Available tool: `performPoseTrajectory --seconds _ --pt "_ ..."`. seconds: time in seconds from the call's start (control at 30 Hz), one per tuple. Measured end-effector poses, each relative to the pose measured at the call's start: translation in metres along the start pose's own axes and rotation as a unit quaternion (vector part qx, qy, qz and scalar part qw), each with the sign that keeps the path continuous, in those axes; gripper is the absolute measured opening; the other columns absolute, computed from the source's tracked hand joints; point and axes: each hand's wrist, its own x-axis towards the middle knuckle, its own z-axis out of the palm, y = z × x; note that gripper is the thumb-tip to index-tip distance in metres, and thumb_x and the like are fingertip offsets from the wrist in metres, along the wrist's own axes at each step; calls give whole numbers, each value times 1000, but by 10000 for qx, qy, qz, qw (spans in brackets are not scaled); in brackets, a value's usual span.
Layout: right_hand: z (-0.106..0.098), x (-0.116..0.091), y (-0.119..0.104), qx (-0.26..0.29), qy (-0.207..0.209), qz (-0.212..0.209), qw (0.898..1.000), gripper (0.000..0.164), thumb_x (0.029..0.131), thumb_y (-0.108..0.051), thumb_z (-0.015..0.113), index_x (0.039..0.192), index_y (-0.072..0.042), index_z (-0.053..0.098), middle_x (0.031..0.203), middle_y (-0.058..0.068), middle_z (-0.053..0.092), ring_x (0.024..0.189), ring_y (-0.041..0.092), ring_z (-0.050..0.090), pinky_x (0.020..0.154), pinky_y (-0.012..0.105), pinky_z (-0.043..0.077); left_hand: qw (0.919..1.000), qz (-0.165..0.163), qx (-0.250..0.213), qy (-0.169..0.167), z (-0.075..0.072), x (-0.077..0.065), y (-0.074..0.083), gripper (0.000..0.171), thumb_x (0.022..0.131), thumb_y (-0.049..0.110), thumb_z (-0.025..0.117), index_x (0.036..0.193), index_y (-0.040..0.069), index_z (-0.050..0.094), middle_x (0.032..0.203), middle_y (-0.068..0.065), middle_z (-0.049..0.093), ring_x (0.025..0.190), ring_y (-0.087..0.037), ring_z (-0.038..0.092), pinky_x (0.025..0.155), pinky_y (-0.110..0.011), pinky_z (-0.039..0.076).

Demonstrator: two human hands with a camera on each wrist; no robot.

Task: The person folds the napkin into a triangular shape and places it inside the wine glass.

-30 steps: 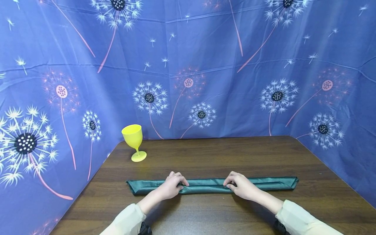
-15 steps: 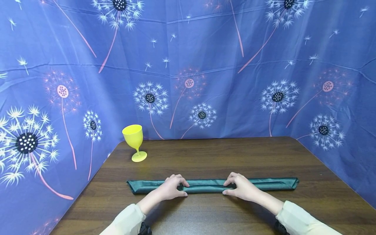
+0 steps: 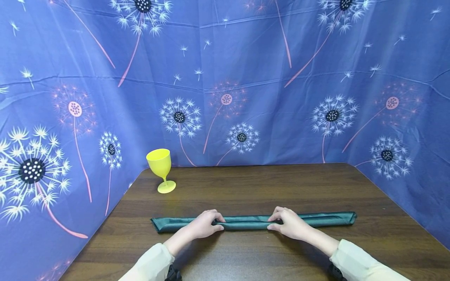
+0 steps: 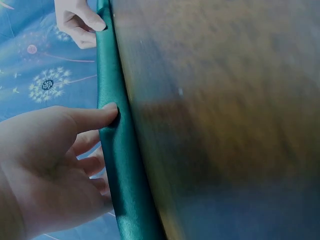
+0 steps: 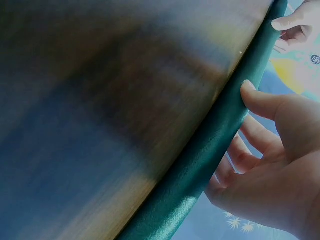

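Head view shows my left hand (image 3: pixel 204 225) and right hand (image 3: pixel 291 224) pinching the green cloth (image 3: pixel 246 225), seemingly mid-roll. Next probably calls for turning the stretch between them evenly.

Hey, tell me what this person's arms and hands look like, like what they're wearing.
The left hand and right hand are bare, without gloves. The left sleeve and right sleeve are pale, off-white and plain, ending partway along the forearms. A black item shows beside each cuff, too cut off to identify.
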Motion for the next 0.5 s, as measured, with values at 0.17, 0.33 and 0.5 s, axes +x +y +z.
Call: performPoseTrajectory --seconds 0.17,0.33,0.5 --pt "-1 -1 0 -12 -39 -71 10000 20 84 -23 69 92 -6 73 82 -9 59 76 7 55 66 24 45 9999 -137 -23 -47 -1 1 0 16 85 17 67 94 5 68 90 -4 67 89 -20 63 80 -31 50" --pt "-1 -1 -2 -118 -59 -52 9999 20 85 -24 67 93 -6 72 83 -8 59 78 11 57 68 27 47 9995 -289 -51 -82 -1 3 0 19 86 24 67 91 6 68 89 -4 68 89 -22 63 79 -33 50" --pt "0 -1 -2 -133 -169 -37 9998 20 86 -24 66 92 -6 71 86 -5 62 83 19 61 73 34 50 9996 -262 -37 -78 0 3 -1 18 87 25 66 86 7 67 88 -4 66 87 -22 63 78 -33 50"
